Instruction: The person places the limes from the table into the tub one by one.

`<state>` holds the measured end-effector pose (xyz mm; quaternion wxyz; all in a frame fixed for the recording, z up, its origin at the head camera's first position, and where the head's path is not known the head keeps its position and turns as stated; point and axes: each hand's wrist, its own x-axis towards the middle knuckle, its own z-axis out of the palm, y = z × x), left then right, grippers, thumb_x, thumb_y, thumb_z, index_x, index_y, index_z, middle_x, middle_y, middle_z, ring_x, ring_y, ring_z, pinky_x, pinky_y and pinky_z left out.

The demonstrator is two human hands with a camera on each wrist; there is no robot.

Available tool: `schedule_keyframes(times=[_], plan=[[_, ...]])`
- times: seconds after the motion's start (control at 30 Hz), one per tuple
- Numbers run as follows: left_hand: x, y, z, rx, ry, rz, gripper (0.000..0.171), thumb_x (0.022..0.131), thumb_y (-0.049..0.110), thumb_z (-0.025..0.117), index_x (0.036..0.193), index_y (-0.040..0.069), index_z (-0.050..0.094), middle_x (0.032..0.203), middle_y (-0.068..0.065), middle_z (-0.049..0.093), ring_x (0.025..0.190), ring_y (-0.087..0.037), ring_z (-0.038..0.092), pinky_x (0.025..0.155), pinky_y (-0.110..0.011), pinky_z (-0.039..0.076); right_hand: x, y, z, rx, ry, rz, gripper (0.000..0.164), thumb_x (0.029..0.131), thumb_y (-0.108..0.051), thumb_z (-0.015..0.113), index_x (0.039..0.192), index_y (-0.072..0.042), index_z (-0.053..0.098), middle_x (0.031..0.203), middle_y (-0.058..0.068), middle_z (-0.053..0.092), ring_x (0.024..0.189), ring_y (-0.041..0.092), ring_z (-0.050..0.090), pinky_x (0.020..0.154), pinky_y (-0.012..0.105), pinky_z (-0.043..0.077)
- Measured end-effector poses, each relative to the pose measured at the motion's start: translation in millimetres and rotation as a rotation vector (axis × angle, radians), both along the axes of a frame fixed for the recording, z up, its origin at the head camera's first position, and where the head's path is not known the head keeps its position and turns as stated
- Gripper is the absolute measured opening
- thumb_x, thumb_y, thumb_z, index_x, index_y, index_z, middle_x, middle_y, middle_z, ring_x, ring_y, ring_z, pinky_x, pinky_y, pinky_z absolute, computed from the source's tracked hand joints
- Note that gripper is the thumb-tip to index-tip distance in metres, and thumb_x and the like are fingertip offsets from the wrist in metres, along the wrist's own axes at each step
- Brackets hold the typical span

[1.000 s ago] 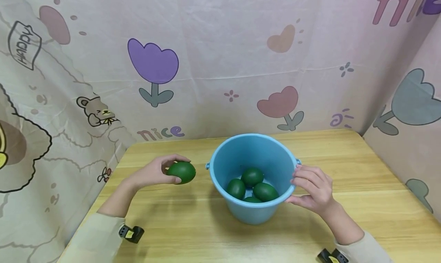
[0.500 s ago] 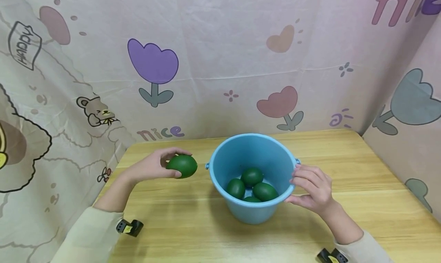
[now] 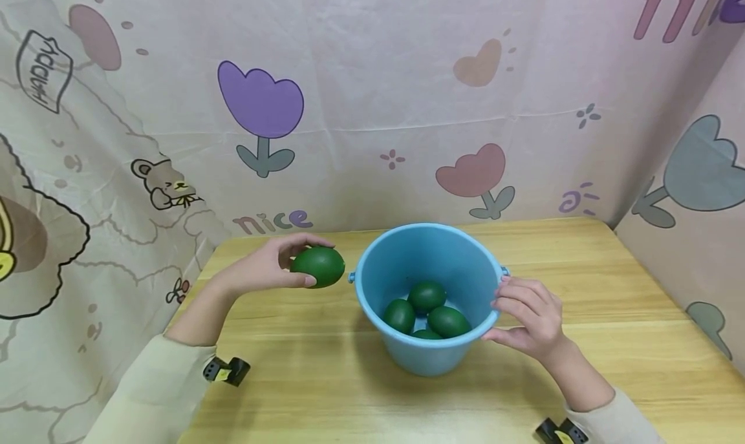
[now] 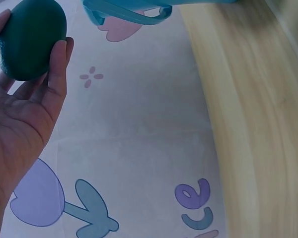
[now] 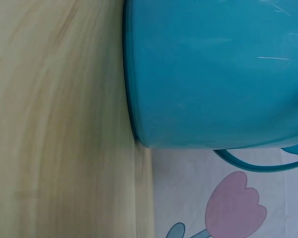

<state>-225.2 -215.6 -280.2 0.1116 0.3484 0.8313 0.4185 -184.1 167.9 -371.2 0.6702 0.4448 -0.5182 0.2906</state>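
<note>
In the head view my left hand (image 3: 264, 266) holds a smooth, dark green, egg-shaped avocado (image 3: 320, 267) between thumb and fingers. It is above the table, just left of the bucket and about level with its rim. The left wrist view shows the same avocado (image 4: 33, 39) at the fingertips. A light blue bucket (image 3: 427, 360) stands upright, with several similar green avocados (image 3: 448, 322) at its bottom; one is partly hidden by the front wall. My right hand (image 3: 532, 318) grips the bucket's right rim. That hand is out of sight in the right wrist view, which shows the bucket's side (image 5: 213, 79).
The wooden table (image 3: 291, 379) carries the bucket. A printed cloth (image 3: 361, 56) hangs behind it and along both sides. The bucket's handle (image 5: 258, 167) hangs down on its far side. Small black devices (image 3: 227, 370) sit at both wrists.
My left hand has risen and moved right with the avocado, closer to the bucket. The right hand and the bucket have stayed in place.
</note>
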Motion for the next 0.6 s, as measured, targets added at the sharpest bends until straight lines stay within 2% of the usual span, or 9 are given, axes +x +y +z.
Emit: schedule_keyframes(times=[0.23, 0.47, 0.6], plan=[[-0.6, 6.6, 12.8, -0.007, -0.012, 0.003, 0.050, 0.081, 0.011, 0.070, 0.128, 0.013, 0.054, 0.121, -0.011, 0.055, 0.099, -0.029, 0.058, 0.080, -0.038, 0.055, 0.6, -1.2, 2.1, 0.002, 0.000, -0.003, 0.053, 0.081, -0.049, 0.068, 0.063, 0.001, 0.058, 0.063, 0.015, 0.057, 0.063, 0.027, 0.054, 0.092, 0.024, 0.049], [-3.3, 17.7, 22.0, 0.000, 0.007, -0.004, 0.052, 0.080, 0.012, 0.071, 0.129, 0.016, 0.054, 0.124, -0.008, 0.051, 0.102, -0.029, 0.057, 0.081, -0.040, 0.055, -2.7, 2.8, -5.7, -0.002, 0.003, -0.004, 0.053, 0.079, -0.049, 0.069, 0.063, 0.000, 0.060, 0.063, 0.014, 0.058, 0.062, 0.027, 0.055, 0.090, 0.026, 0.051], [-7.1, 26.2, 25.4, 0.007, 0.032, -0.025, 0.052, 0.079, 0.013, 0.072, 0.129, 0.016, 0.055, 0.123, -0.007, 0.054, 0.102, -0.028, 0.057, 0.080, -0.040, 0.055, -3.6, 3.9, -8.2, -0.005, 0.004, 0.001, 0.052, 0.079, -0.049, 0.070, 0.063, 0.000, 0.060, 0.063, 0.014, 0.059, 0.062, 0.028, 0.055, 0.090, 0.026, 0.051]])
